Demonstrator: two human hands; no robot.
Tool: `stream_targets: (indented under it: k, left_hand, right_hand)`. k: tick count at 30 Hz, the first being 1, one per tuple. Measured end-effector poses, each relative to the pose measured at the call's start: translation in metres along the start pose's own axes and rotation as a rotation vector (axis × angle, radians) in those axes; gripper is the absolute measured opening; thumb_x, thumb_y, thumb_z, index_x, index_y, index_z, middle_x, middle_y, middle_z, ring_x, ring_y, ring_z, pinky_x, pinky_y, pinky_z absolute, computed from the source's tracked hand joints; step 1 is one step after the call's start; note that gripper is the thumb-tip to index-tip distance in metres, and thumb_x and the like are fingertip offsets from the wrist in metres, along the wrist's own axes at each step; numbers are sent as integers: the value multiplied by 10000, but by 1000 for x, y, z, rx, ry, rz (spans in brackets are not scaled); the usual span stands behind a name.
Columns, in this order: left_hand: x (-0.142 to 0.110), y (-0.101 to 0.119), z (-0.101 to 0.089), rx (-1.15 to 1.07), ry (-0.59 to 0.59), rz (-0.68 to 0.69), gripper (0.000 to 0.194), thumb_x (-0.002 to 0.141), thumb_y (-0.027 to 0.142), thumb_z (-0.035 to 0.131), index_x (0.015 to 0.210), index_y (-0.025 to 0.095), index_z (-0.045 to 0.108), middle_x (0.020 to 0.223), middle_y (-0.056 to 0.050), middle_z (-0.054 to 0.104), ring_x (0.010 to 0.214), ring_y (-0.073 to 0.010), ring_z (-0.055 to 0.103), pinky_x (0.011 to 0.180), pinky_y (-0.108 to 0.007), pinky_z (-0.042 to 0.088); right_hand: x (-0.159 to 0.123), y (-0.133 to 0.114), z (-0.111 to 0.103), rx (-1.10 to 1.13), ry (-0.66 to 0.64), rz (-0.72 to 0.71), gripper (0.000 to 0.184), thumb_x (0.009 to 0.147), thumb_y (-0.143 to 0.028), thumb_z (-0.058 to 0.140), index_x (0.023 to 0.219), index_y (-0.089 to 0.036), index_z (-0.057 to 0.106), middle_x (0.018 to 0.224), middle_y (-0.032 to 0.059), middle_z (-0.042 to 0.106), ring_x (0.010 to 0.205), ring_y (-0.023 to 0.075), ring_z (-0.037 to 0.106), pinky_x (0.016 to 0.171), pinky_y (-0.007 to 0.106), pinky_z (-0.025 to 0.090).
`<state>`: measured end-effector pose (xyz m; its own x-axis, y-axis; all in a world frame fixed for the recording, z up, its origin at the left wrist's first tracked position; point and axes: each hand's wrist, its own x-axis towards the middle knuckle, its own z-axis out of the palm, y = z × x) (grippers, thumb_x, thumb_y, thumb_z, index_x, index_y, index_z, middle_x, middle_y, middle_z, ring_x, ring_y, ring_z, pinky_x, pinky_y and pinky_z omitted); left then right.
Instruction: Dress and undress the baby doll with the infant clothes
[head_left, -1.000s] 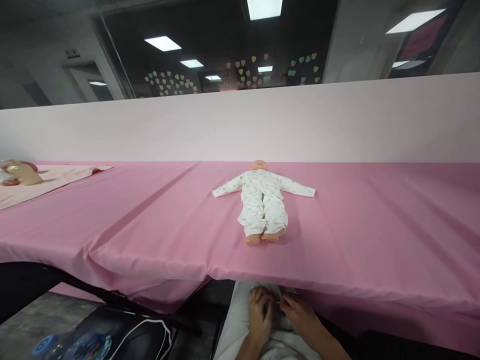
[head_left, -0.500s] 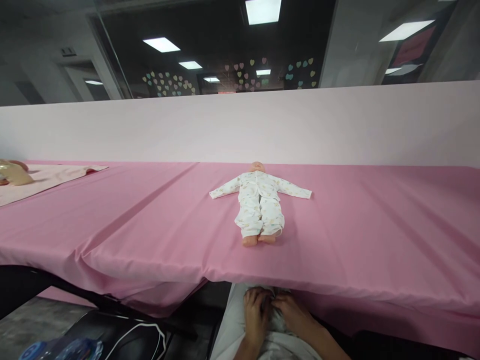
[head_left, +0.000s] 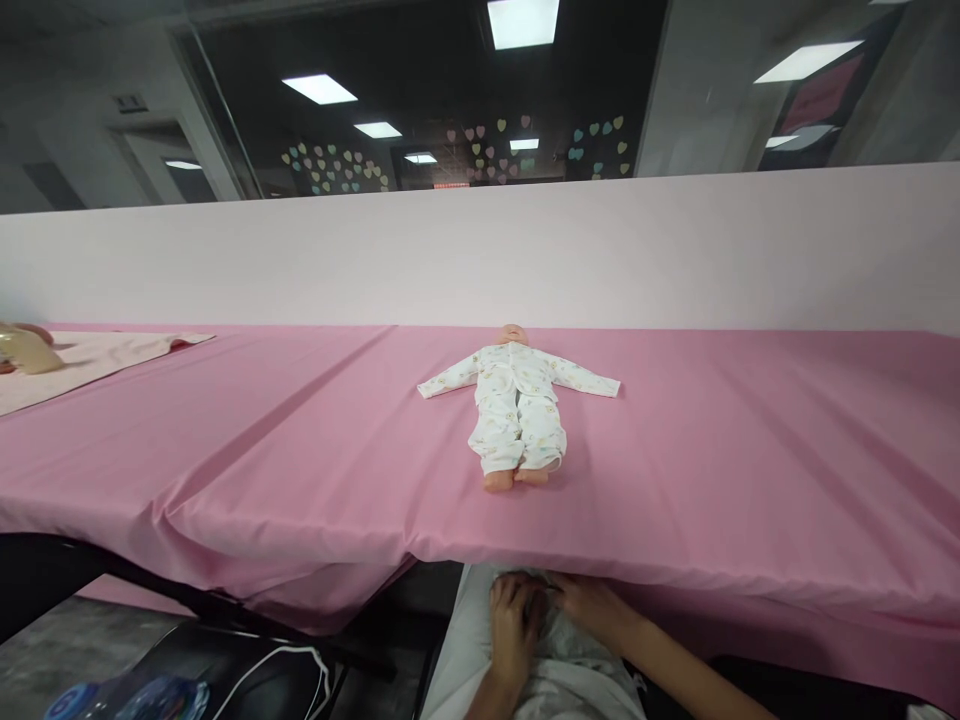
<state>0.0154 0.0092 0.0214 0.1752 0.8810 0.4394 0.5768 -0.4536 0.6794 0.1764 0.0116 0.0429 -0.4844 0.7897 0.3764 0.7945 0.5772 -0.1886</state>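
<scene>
A baby doll (head_left: 518,413) in white printed pyjamas lies on its back in the middle of the pink-covered table (head_left: 300,430), arms spread, feet toward me. My left hand (head_left: 513,625) and my right hand (head_left: 592,605) are below the table's near edge, in my lap. Both have curled fingers pinching the white cloth (head_left: 559,665) that lies there, close together and almost touching. The table edge hides the fingertips of my right hand.
A pale pink panel (head_left: 525,250) runs along the far side of the table. At the far left a beige cloth (head_left: 97,355) holds a partly visible doll-like object (head_left: 26,350). A black chair and a dark bag (head_left: 187,675) stand at lower left.
My hands have shifted a little on the white cloth in my lap, the right one reaching further under the table edge. The doll has not moved.
</scene>
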Motion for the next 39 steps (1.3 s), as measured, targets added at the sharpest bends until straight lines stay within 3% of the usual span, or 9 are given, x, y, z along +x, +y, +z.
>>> stream_targets:
  k: [3, 5, 7, 11, 16, 19, 23, 31, 39]
  left_hand:
    - [0, -3, 2, -6, 17, 2, 191, 812, 182, 484, 853, 195, 670, 864, -66, 646, 831, -215, 572, 752, -382, 463]
    - [0, -4, 4, -15, 12, 3, 179, 811, 194, 492, 852, 193, 667, 861, -66, 654, 824, -217, 578, 751, -383, 467]
    - [0, -5, 4, -15, 8, 10, 176, 806, 206, 506, 884, 193, 663, 880, -65, 660, 835, -222, 584, 755, -387, 472]
    - [-3, -3, 5, 12, 39, 77, 244, 815, 163, 471, 985, 201, 642, 944, -56, 658, 873, -212, 584, 772, -376, 475]
    - [-8, 3, 4, 2, -5, 300, 336, 785, 70, 419, 1039, 195, 599, 987, -53, 644, 903, -182, 568, 794, -333, 473]
    - [-10, 5, 5, -8, -29, 395, 341, 772, 51, 407, 1026, 185, 590, 968, -54, 644, 892, -171, 565, 799, -311, 475]
    - [-9, 3, 7, -22, -38, 412, 330, 788, 59, 401, 1037, 181, 580, 969, -58, 639, 888, -170, 562, 792, -308, 481]
    - [-6, 6, 5, -74, 48, 433, 299, 819, 84, 388, 1006, 189, 595, 914, -44, 644, 845, -166, 562, 751, -308, 468]
    - [-5, 9, 2, -51, 52, 449, 263, 830, 105, 398, 987, 195, 589, 894, -41, 644, 817, -171, 550, 725, -310, 454]
  right_hand:
    - [3, -1, -7, -63, -76, -289, 356, 759, 18, 382, 895, -164, 657, 954, 51, 668, 921, 175, 598, 820, 290, 489]
    - [4, 2, -8, -57, -126, -337, 361, 787, 12, 362, 902, -168, 653, 909, 38, 674, 917, 157, 598, 855, 286, 483]
    - [3, 5, -4, -15, -149, -278, 372, 794, 17, 357, 906, -184, 649, 903, 22, 678, 895, 140, 607, 846, 269, 492]
    - [-3, 5, 16, 78, -107, -29, 393, 751, 41, 386, 931, -198, 641, 936, 25, 680, 858, 155, 634, 772, 275, 531]
    - [-19, -14, 48, 197, 288, 338, 420, 719, 34, 351, 912, -163, 668, 948, 85, 688, 864, 184, 653, 791, 314, 551]
    - [-23, -23, 58, 279, 460, 471, 458, 699, 5, 331, 945, -182, 668, 892, 69, 699, 792, 179, 664, 727, 310, 569]
    - [-23, -26, 60, 310, 546, 456, 420, 688, -29, 349, 879, -199, 683, 823, 51, 703, 730, 178, 662, 690, 307, 574]
    - [-26, -23, 68, 246, 572, 405, 476, 669, -24, 367, 980, -196, 683, 956, 82, 685, 879, 208, 651, 784, 361, 563]
    - [-21, -27, 59, 488, 563, 487, 379, 651, -54, 401, 857, -208, 679, 860, 64, 674, 813, 191, 635, 768, 327, 548]
